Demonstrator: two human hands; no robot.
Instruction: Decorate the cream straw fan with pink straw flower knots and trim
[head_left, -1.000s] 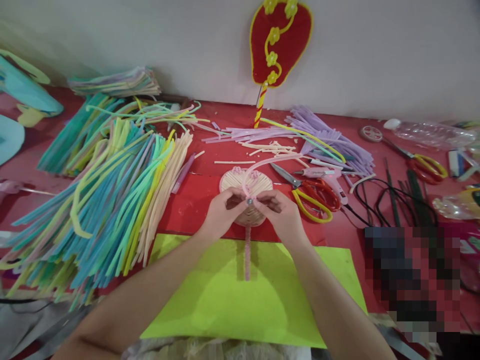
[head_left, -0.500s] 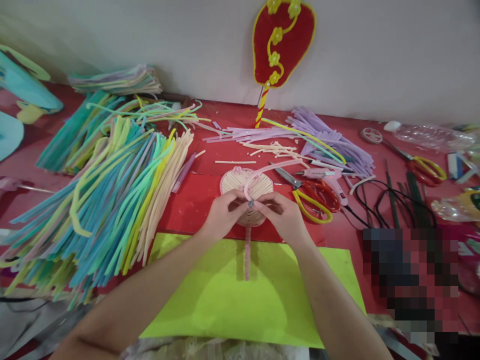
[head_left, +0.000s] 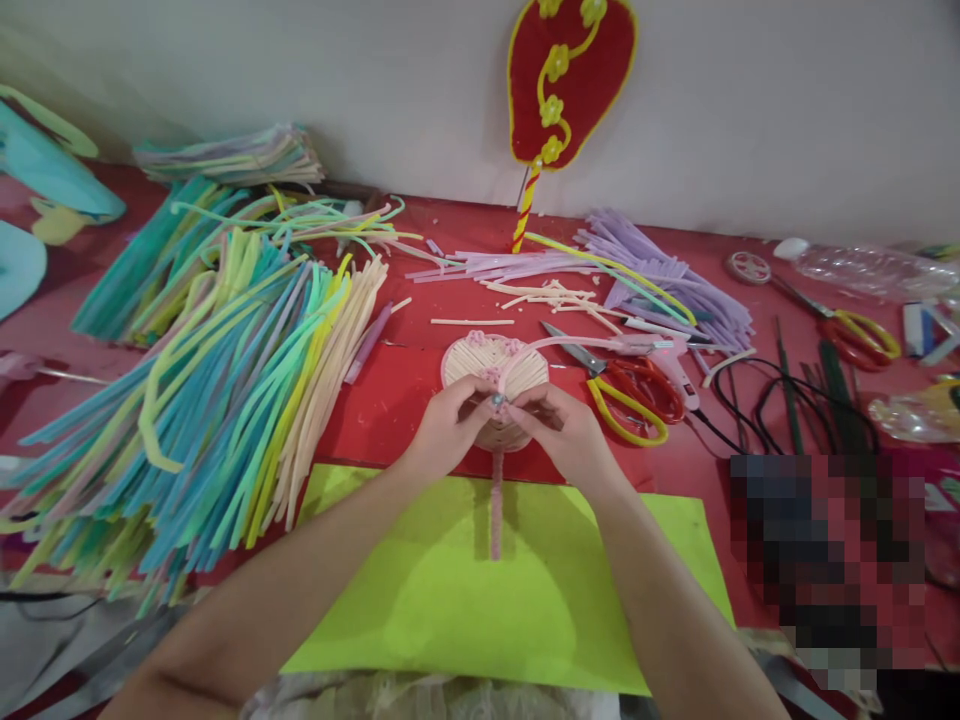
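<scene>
Above a round cream fan (head_left: 531, 372) with a pink rim, my two hands meet with fingertips almost touching. Both pinch a pink pipe cleaner (head_left: 555, 342) that has small curled loops at its near end; its long free end arches off to the right. My left hand (head_left: 454, 415) is closed on the curled end, my right hand (head_left: 553, 425) closed beside it. A small grey-blue piece (head_left: 498, 400) shows between the fingertips; its kind is unclear. Small pink flowers (head_left: 477, 338) sit at the fan's top edge. The fan's pink handle (head_left: 496, 510) points toward me over a yellow-green sheet (head_left: 435, 590).
Many-coloured pipe cleaners (head_left: 225, 400) lie in a large heap at left, purple ones (head_left: 667, 280) at back right. Red-and-yellow scissors (head_left: 630, 395) and a pink glue gun (head_left: 671, 360) with a black cord lie right of the fan. A red fan (head_left: 570, 90) stands upright behind.
The pink pipe cleaner's free end has swung lower and further right. Its curled end now shows more loops between my fingertips. Both hands stay in nearly the same place.
</scene>
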